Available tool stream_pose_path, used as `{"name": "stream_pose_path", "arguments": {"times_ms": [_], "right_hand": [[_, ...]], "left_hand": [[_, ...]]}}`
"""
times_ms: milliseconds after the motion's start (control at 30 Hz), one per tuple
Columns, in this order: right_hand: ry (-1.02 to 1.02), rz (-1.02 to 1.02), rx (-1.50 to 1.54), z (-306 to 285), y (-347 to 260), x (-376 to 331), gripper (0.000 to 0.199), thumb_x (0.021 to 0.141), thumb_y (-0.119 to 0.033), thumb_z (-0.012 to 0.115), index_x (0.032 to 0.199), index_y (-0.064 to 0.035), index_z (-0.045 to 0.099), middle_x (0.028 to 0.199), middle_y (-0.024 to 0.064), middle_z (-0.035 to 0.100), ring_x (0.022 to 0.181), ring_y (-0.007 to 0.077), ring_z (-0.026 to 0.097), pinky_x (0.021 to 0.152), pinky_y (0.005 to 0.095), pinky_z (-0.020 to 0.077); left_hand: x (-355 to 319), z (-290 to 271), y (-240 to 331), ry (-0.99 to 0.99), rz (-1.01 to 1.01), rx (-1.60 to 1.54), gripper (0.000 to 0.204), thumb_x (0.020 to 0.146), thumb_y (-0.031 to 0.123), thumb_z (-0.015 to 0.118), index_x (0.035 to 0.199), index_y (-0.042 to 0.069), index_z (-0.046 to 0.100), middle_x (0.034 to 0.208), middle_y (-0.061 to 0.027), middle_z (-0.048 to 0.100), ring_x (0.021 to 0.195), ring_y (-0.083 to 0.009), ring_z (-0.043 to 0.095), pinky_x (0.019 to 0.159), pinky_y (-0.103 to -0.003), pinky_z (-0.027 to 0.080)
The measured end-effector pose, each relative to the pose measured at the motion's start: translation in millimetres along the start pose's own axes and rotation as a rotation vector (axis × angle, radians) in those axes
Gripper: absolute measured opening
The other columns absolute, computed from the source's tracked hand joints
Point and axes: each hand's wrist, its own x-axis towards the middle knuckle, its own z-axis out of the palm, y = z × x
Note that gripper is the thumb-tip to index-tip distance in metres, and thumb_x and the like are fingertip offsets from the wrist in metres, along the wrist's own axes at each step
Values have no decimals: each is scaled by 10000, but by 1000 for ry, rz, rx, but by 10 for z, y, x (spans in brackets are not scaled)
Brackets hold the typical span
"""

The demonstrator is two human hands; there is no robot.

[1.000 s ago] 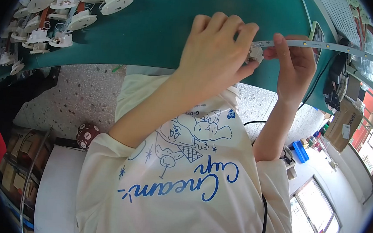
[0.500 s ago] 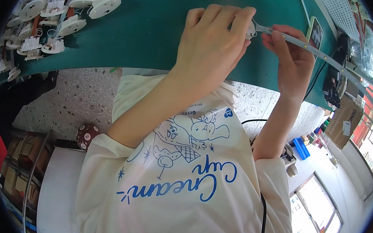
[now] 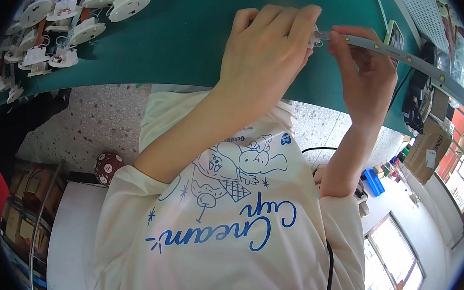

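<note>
white connector (image 3: 315, 38) half hidden between both hands (image 3: 269, 55), strip (image 3: 408, 58) trailing right

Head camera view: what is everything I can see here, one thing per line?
Light strip: one, grey-white with yellow chips, held above the table, running right.
Small clear connector: one, at the strip's left end.
Table: one, green top.
Round white parts: many, on the table's far left.
Cardboard box: one, brown, at right.
Blue bin: one, on the floor at right.
Left hand: fingertips at the connector.
Right hand: pinching the strip.
</note>
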Motion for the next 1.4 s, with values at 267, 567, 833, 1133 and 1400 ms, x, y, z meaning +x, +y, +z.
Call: {"name": "stream_pose_path", "arguments": {"times_ms": [267, 567, 833, 1133, 1400], "right_hand": [[88, -161, -237, 76, -139, -24, 67, 798, -83, 654, 839, -40, 623, 673, 71, 628, 624, 150, 648, 528, 233, 473], [-2, -140, -324, 65, -216, 36, 75, 821, -99, 636, 855, -32, 628, 703, 77, 651, 668, 150, 666, 591, 234, 490], [61, -69, -209, 85, -74, -59, 75, 810, -83, 648, 847, -24, 621, 721, 91, 660, 682, 159, 677, 571, 238, 492], [-101, 17, -171, 22, -100, 15, 112, 837, -49, 626, 909, 34, 605, 778, 73, 662, 745, 99, 650, 663, 193, 502], [-71, -5, -197, 53, -121, 32, 105, 799, -51, 650, 874, 10, 608, 748, 64, 646, 701, 121, 649, 620, 216, 501]], "left_hand": [[18, 69, -22, 34, 11, 36, 400, 714, 131, 678, 1082, 60, 538, 853, -32, 601, 846, -164, 555, 762, -323, 374], [7, 48, 0, -44, -40, 38, 523, 689, 135, 716, 1160, 96, 490, 936, -19, 601, 920, -173, 558, 812, -340, 381], [-23, 58, 16, -37, -40, -43, 535, 693, 100, 702, 1175, 64, 470, 942, -45, 602, 933, -199, 558, 815, -350, 390], [-18, 30, -53, -30, -37, -113, 613, 684, 74, 708, 1230, 39, 432, 982, -92, 572, 947, -247, 541, 806, -363, 407], [31, -60, -55, -103, -30, -122, 606, 692, 94, 696, 1239, 39, 442, 1021, -97, 576, 952, -261, 538, 811, -375, 405]]}}
